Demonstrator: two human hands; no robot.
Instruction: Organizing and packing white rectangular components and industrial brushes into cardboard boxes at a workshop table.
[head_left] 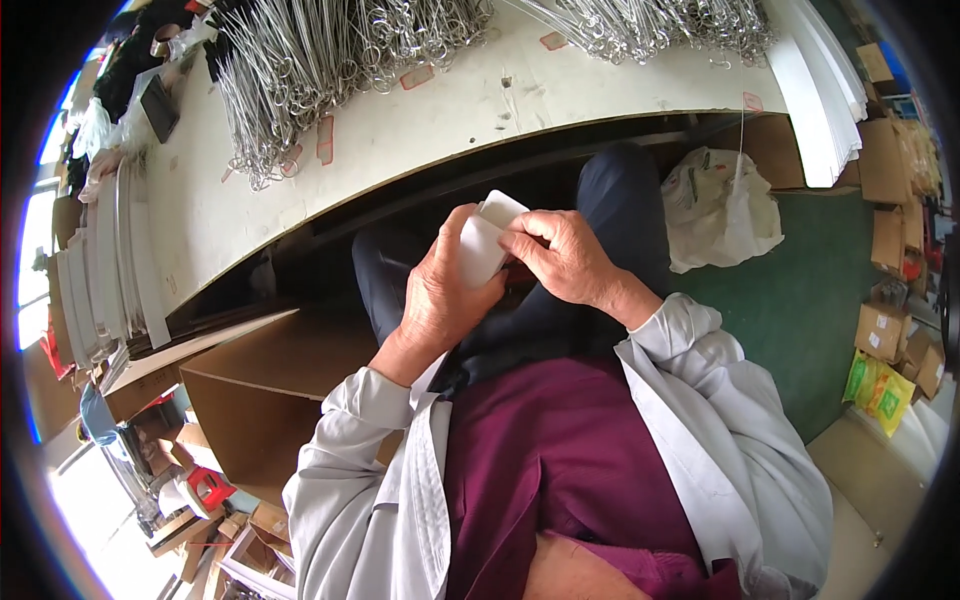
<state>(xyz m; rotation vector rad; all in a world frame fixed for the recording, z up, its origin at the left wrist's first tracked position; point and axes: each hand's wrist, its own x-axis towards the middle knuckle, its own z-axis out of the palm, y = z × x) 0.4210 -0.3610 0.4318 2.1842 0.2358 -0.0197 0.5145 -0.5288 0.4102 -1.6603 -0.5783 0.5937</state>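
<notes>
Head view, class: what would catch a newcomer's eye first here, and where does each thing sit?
At the centre, the left hand and the right hand together hold small white cards over the person's lap. Above them, heaps of metal wire hooks lie across the white worktable. An open brown cardboard box stands at the lower left, and a white plastic bag lies on the green floor at the right.

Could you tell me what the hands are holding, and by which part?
Both hands, left hand and right hand, hold small white cards by their lower edges.

Two hands [500, 275], two white cards [485, 240], one brown box [270, 390], one plastic bag [720, 205].
</notes>
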